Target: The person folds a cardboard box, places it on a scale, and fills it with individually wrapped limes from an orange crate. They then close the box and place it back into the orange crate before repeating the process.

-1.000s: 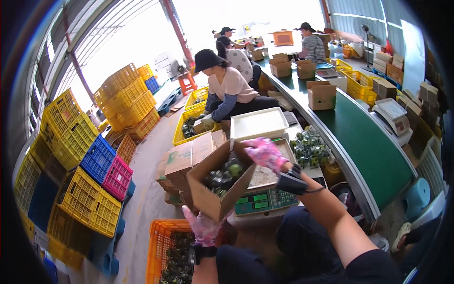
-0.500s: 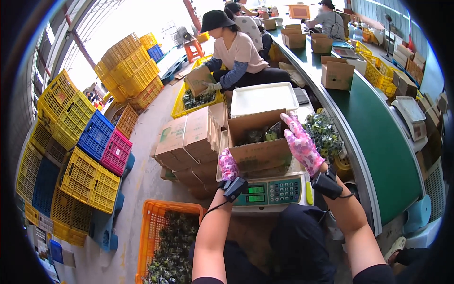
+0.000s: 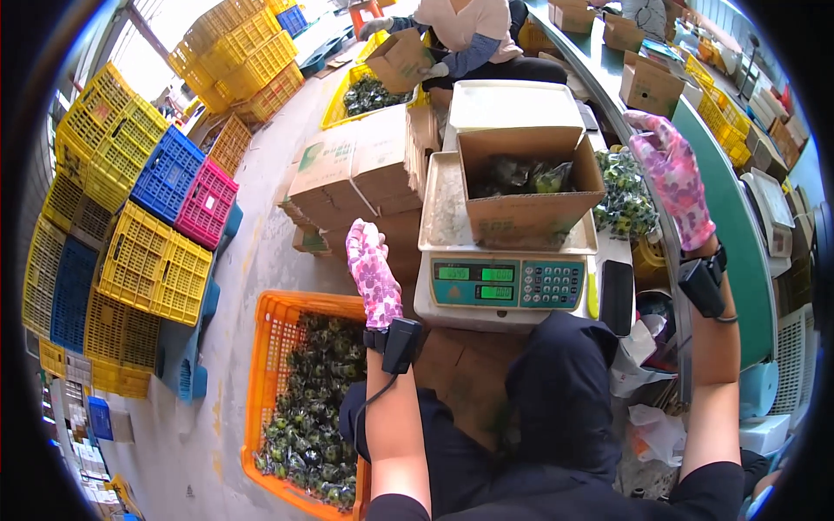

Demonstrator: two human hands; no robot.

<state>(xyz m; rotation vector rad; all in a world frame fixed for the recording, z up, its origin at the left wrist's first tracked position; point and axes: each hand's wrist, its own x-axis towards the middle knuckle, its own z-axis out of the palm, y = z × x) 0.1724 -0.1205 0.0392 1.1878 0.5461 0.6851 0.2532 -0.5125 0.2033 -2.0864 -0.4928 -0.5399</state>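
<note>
An open cardboard box stands on the steel pan of a digital weighing scale. Dark, clear-wrapped green produce lies inside it. My left hand, in a pink floral glove, is raised to the left of the scale, holding nothing, its fingers loosely extended. To the right of the box, my right hand, in a matching glove, hangs beside the conveyor with bent fingers apart and nothing in it. Neither hand touches the box. Below my left hand, an orange crate holds many small bagged green items.
Flattened cartons are stacked left of the scale. A white tray sits behind it, with bagged produce to the right. A green conveyor runs along the right. A co-worker holds a carton. Yellow crates are piled left.
Both hands have let go of the box and moved apart, the left toward the orange crate and the right toward the conveyor. The box stays on the scale. My view has tilted downward.
</note>
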